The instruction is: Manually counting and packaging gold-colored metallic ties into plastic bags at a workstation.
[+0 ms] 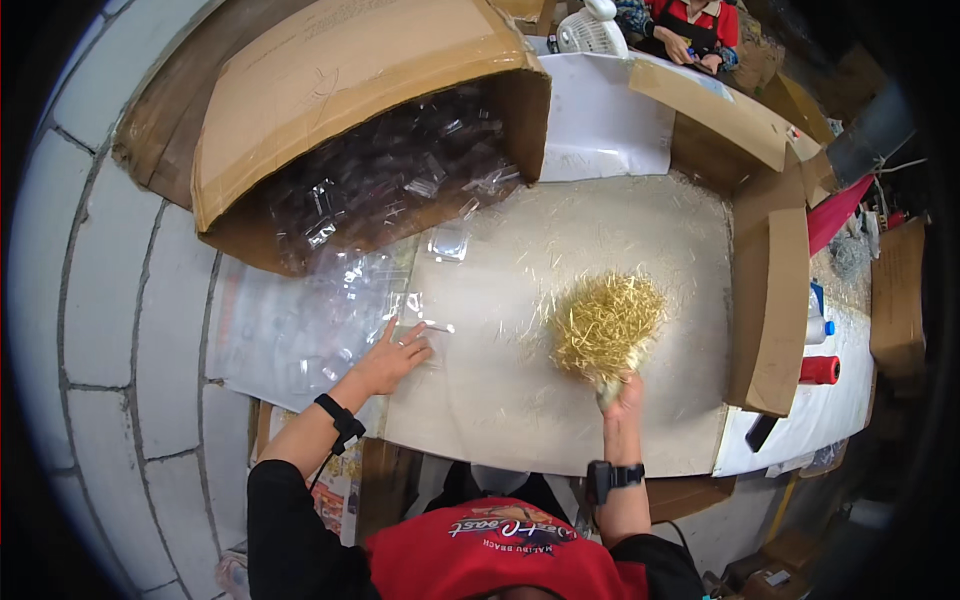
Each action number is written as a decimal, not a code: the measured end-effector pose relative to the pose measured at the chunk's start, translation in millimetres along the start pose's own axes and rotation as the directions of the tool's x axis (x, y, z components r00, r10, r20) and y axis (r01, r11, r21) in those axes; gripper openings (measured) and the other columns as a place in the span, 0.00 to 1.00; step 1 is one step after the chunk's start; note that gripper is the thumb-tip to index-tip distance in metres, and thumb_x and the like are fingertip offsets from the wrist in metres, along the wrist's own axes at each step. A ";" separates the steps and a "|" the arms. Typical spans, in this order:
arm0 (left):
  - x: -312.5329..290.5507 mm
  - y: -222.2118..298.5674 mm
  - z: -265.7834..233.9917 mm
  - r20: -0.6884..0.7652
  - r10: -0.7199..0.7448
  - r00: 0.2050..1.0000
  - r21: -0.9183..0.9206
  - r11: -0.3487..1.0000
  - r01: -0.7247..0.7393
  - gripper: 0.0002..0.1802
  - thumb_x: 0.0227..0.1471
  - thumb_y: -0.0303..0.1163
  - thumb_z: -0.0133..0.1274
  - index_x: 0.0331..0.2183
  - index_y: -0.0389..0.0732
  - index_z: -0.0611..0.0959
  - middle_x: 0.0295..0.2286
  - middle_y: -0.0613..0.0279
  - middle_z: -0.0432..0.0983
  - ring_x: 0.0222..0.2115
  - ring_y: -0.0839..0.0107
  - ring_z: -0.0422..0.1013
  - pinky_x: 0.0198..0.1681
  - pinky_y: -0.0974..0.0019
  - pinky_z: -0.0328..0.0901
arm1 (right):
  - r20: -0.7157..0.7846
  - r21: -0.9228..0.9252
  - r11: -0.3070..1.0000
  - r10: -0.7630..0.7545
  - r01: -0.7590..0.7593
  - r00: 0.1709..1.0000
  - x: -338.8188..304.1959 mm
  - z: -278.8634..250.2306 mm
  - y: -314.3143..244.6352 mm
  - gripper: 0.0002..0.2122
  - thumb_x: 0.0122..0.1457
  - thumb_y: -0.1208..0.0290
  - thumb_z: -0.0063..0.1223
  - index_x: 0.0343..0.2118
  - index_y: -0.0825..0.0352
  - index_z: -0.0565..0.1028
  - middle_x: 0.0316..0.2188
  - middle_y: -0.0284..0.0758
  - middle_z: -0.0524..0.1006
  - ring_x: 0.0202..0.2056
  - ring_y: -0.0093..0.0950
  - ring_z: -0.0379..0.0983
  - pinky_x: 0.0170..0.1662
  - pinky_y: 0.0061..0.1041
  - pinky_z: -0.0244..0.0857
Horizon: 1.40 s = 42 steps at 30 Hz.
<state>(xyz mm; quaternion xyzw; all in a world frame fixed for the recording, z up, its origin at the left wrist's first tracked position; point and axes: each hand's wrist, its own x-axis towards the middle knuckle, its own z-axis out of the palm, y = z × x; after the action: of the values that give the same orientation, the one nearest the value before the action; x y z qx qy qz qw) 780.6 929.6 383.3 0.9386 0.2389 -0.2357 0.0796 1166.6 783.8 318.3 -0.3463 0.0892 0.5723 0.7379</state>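
My left hand (397, 362) lies over the left part of the work surface with its fingers spread, touching or just above a small clear plastic box (413, 312). My right hand (625, 400) is closed round the lower end of a bushy bunch of gold tinsel (607, 325), which fans out away from me over the board (480, 400). The grip itself is partly hidden by the strands and slightly blurred. Another clear plastic box (448, 243) rests farther back, near the mouth of the large carton.
A large cardboard carton (350, 75) full of clear plastic boxes lies on its side at the far left. Cardboard walls (775, 310) edge the right side. Loose gold strands litter the board. A red spool (820, 370) stands at right; a co-worker (690, 35) sits beyond a white fan (592, 35).
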 end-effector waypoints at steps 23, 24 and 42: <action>-106.6 29.1 184.3 0.002 -0.943 -0.332 -0.982 -0.065 0.176 0.31 0.58 0.33 0.39 0.57 0.27 0.51 0.59 0.40 0.42 0.59 0.48 0.44 0.61 0.55 0.42 | 0.089 -0.118 0.940 0.331 -0.320 0.940 72.8 96.8 169.3 0.10 0.55 0.75 0.46 0.40 0.69 0.71 0.33 0.38 0.76 0.28 0.29 0.73 0.25 0.27 0.69; -105.3 21.9 185.6 -0.029 -0.930 -0.367 -0.989 -0.028 0.148 0.31 0.58 0.34 0.38 0.57 0.27 0.52 0.58 0.39 0.44 0.59 0.47 0.45 0.61 0.55 0.43 | 0.173 -0.009 0.953 0.300 -0.303 0.938 66.1 108.3 169.0 0.09 0.54 0.75 0.46 0.39 0.68 0.71 0.31 0.37 0.75 0.26 0.29 0.72 0.24 0.26 0.69; -80.9 -5.5 206.3 -0.065 -0.954 -0.292 -0.892 -0.076 0.445 0.29 0.59 0.41 0.34 0.57 0.35 0.58 0.57 0.47 0.54 0.60 0.54 0.47 0.60 0.51 0.40 | -0.075 -0.274 0.928 -0.281 0.252 0.957 68.3 94.1 39.7 0.11 0.54 0.76 0.46 0.41 0.69 0.70 0.31 0.37 0.76 0.29 0.31 0.74 0.30 0.30 0.73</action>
<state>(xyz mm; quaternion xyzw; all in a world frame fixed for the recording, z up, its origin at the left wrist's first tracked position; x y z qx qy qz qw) 631.8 847.1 241.2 0.4069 0.8597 0.3047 0.0502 1128.2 899.2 336.0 -0.4814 0.0065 0.4529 0.7504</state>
